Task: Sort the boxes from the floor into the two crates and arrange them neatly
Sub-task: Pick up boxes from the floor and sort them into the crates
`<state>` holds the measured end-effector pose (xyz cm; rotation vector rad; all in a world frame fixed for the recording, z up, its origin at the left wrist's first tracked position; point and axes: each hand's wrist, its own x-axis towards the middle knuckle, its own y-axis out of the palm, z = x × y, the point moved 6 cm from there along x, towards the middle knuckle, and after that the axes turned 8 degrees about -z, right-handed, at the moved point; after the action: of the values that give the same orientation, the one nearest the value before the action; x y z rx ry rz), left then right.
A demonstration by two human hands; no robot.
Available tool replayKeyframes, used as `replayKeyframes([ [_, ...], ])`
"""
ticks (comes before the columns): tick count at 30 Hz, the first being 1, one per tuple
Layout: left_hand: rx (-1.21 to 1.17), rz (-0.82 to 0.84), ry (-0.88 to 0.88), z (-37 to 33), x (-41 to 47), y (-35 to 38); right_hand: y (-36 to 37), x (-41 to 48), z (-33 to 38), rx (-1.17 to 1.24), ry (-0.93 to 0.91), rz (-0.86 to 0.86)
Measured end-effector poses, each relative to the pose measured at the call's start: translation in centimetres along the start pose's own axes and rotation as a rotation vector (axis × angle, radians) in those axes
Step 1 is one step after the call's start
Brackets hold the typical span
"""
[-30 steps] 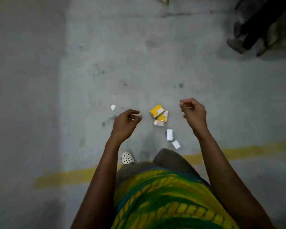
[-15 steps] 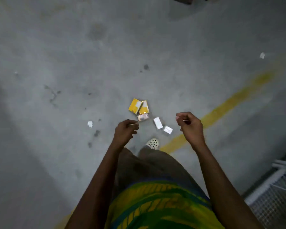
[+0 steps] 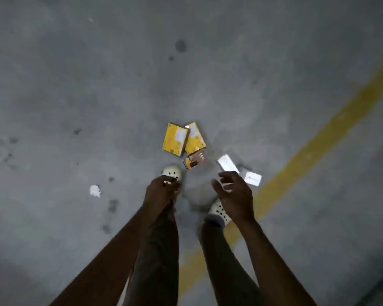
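Head view, straight down on a grey concrete floor point(image 3: 75, 85).

**Hands.** The right hand point(image 3: 232, 195) hangs with its fingers loosely spread and slightly bent, thumb apart, holding nothing. It sits above the right clog point(image 3: 219, 212). The left hand point(image 3: 161, 192) has its fingers curled inward, tips drawn together. A pale spot shows at the tips, but whether it pinches anything cannot be told.

**Boxes.** Five lie on the floor just ahead of the feet.
- The left yellow box point(image 3: 175, 139) and right yellow box point(image 3: 195, 138) each carry a pale label and touch along one side.
- The orange-brown box point(image 3: 195, 161), printed "65W", lies against the near end of the right yellow box.
- The long white box point(image 3: 227, 164) and small white box point(image 3: 253, 179) lie to the right, near each other.
- All other print is too small to read.

**Surroundings.** The left clog point(image 3: 171, 172) stands near the orange-brown box. A yellow painted line point(image 3: 318, 140) runs diagonally at right. A crumpled white scrap point(image 3: 95, 191) lies to the left.
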<state>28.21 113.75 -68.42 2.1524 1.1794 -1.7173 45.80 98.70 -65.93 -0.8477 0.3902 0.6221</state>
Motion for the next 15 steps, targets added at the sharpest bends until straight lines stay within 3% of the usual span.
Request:
replayKeyframes([
  [7, 0.053, -0.292, 0.171, 0.1, 25.6, 4.9, 19.9, 18.2, -6.9, -0.411, -0.102, -0.183],
  [10, 0.180, -0.363, 0.255, 0.1, 30.9, 7.5, 25.3, 22.2, -9.5, -0.578, -0.115, -0.197],
  [15, 0.245, -0.508, 0.155, 1.3, 33.7, 9.1, 28.0, 24.9, -12.0, -0.670, -0.024, -0.099],
])
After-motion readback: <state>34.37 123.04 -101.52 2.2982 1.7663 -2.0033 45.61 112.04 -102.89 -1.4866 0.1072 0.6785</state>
